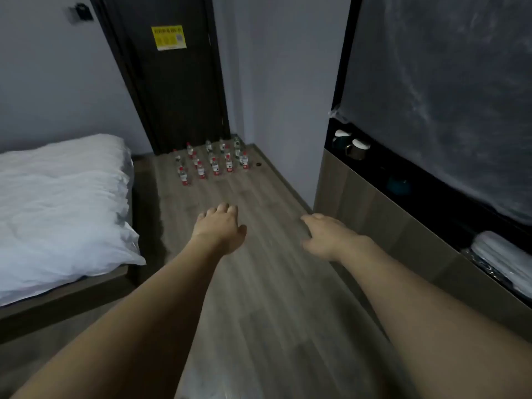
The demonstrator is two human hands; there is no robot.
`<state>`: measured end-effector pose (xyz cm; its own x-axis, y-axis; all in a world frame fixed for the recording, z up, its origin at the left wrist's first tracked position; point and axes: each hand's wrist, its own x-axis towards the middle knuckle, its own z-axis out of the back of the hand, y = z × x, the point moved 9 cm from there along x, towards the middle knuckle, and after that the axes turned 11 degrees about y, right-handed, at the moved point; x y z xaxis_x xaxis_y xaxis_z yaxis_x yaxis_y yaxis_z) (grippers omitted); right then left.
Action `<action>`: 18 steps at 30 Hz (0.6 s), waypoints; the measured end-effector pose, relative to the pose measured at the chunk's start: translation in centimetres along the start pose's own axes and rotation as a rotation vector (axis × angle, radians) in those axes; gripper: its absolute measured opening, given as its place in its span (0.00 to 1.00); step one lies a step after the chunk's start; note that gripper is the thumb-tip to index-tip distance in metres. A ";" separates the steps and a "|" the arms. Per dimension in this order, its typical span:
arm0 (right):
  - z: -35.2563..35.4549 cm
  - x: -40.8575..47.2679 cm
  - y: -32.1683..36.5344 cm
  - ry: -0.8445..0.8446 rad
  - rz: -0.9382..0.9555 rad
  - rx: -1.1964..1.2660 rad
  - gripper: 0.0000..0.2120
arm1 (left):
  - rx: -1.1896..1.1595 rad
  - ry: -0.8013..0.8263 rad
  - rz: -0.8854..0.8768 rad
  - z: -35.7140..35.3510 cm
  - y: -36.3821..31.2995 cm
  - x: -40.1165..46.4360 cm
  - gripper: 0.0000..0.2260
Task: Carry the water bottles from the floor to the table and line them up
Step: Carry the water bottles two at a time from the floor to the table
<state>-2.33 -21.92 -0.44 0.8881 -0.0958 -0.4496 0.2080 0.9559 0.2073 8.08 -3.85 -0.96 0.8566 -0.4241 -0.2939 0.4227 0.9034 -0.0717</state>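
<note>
Bottles [211, 161] stand in rows on the floor [259, 283] by the dark door [172, 82], far ahead, so my left hand [220, 227] and right hand [326, 236] reach out loose and hold nothing yet.

Both arms reach forward over the wooden floor [267, 283], left hand [220, 228] and right hand [325, 236] empty, fingers loosely spread. Far off, water bottles [211, 162] stand clustered before a dark door [172, 82]. A bed [57, 203] lies left.

Dim, soft, wide-angle edge distortion
</note>
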 end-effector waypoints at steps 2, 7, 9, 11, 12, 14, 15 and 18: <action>0.9 1.6 0.0 0.003 0.014 0.008 0.28 | -0.017 -0.001 0.015 0.7 0.2 1.3 0.27; 2.4 6.9 1.9 0.042 0.041 0.008 0.27 | -0.020 -0.009 0.026 2.7 2.6 5.3 0.27; 3.2 9.6 3.0 0.043 0.053 0.006 0.28 | 0.017 -0.029 0.020 4.1 4.2 7.3 0.28; 3.9 12.4 4.3 0.040 0.061 0.012 0.28 | 0.032 -0.052 0.012 5.4 6.2 9.4 0.27; 4.4 14.3 5.3 0.034 0.062 0.011 0.28 | 0.030 -0.061 0.014 6.0 7.6 10.8 0.27; 5.2 16.7 6.6 0.027 0.068 0.025 0.28 | 0.004 -0.065 0.027 6.5 9.7 12.7 0.27; 5.7 18.4 7.7 0.016 0.077 0.037 0.29 | -0.020 -0.073 0.029 6.8 11.1 13.9 0.28; 7.7 22.7 10.8 -0.003 0.094 0.069 0.28 | -0.081 -0.075 0.010 7.9 14.5 17.6 0.28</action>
<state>23.22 -15.94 -1.76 0.9063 -0.0081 -0.4225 0.1519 0.9392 0.3078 31.66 1.29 0.38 0.8819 -0.4155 -0.2226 0.3910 0.9086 -0.1469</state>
